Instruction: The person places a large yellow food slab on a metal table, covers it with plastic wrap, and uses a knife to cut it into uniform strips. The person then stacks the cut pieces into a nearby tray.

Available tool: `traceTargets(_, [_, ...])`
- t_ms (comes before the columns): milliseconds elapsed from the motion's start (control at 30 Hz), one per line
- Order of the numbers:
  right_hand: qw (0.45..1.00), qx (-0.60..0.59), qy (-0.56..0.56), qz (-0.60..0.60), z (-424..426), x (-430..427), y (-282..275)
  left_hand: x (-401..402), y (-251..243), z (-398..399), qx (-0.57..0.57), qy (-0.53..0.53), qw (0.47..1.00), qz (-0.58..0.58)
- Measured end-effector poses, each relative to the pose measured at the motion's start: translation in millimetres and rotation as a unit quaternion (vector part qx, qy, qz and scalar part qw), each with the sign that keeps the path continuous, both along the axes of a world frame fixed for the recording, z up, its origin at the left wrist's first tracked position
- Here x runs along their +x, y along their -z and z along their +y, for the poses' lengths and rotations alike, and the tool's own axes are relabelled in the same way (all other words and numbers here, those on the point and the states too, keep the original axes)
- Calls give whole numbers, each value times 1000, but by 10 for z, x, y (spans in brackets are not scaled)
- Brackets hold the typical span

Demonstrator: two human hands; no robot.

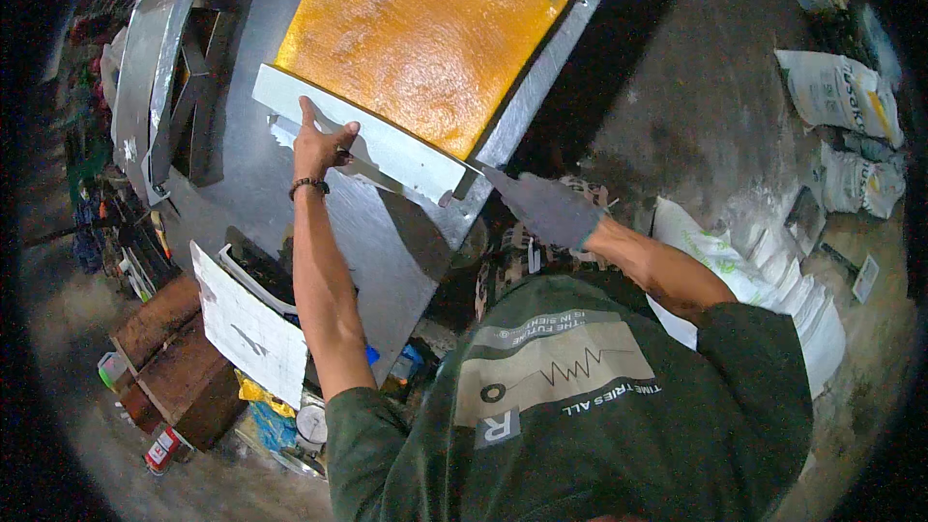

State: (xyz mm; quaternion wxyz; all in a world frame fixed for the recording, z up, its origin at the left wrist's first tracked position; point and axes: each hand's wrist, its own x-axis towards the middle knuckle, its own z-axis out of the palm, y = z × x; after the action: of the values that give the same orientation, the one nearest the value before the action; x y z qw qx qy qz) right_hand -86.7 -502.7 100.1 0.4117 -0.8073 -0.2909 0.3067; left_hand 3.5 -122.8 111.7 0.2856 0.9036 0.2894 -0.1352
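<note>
A slab with a glossy orange-yellow, uneven surface lies on a metal-topped table. Along its near edge runs a pale, straight, box-like bar. My left hand, bare with a dark beaded bracelet at the wrist, grips this bar left of its middle, thumb and one finger stretched out over it. My right hand wears a grey glove and is at the bar's right end, by the slab's near corner. Its fingers taper together towards the table edge; whether something thin is in them is unclear.
Bent sheet-metal pieces stand at the table's left. A white panel leans near a brown wooden box and a red-and-white can. Printed white sacks lie on the floor at right; more white sacking is beside me.
</note>
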Motion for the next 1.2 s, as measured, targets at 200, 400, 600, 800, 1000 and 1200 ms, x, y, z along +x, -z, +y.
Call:
traceTargets(200, [995, -94, 7, -13, -97, -324, 491, -22, 8, 49, -24, -8, 1000, 10])
traceTargets(400, [989, -112, 2, -92, -1048, -830, 132, -27, 107, 145, -17, 28, 999, -32])
traceTargets(600, [988, -68, 139, -6, -1167, -817, -380, 55, 166, 187, -52, -4, 999, 1])
traceTargets(800, [978, -54, 163, 117, 115, -136, 59, 140, 269, -138, 97, -57, 993, 43])
traceTargets(1000, [975, 22, 217, 51, 831, 158, 230, 38, 229, -156, 63, -104, 993, 2])
traceTargets(1200, [953, 29, 250, 167, 705, 372, 296, 71, 174, -401, 61, -114, 990, -57])
